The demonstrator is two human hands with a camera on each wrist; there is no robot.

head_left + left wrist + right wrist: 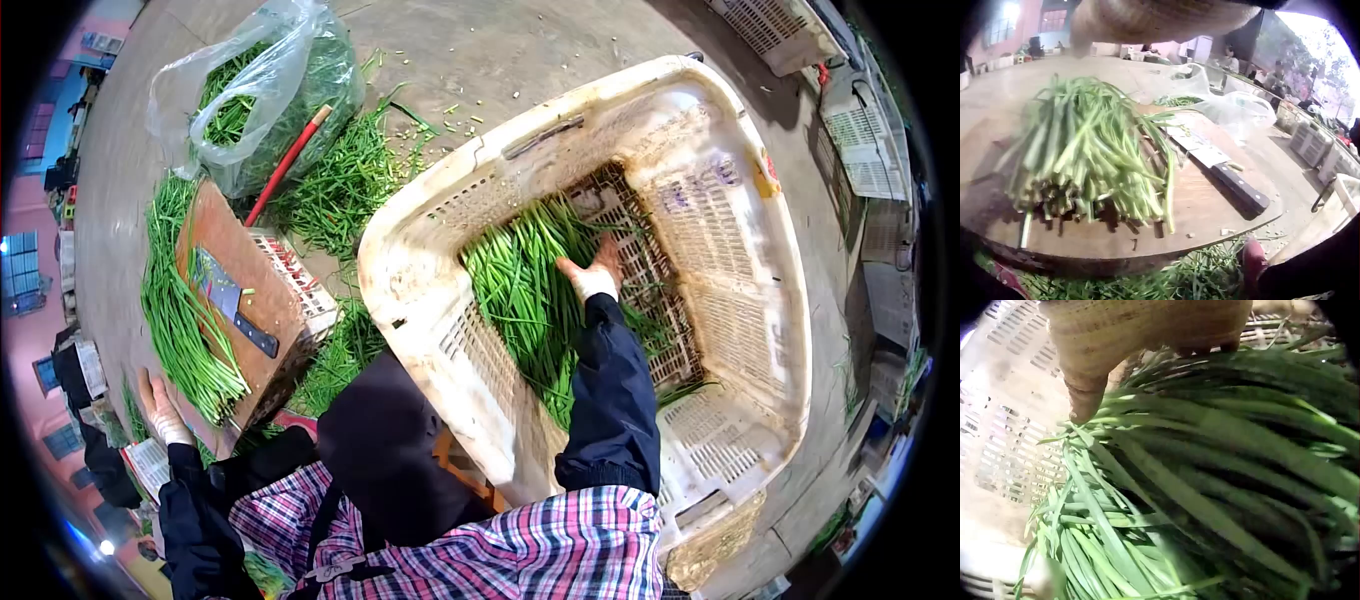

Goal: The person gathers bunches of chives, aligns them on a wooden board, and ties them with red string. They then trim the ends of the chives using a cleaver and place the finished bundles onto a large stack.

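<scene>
Inside the large white plastic basket (735, 225), my right hand (597, 270) rests against a pile of garlic chives (525, 270), thumb and fingers spread apart. The right wrist view has its thumb (1085, 394) touching the near part of the chives (1197, 469), with other fingertips at the far side. At the left, my left hand (163, 408) is open and holds nothing, beside a wooden board (285, 310). On that board lie a bunch of cut chives (1079, 150) and a cleaver (1204, 153) with a black handle.
A clear plastic bag (285, 90) stuffed with greens stands beyond the board, a red-handled stick (285, 165) beside it. Loose chives (345, 190) litter the floor between board and basket. More white crates (865, 130) line the right side.
</scene>
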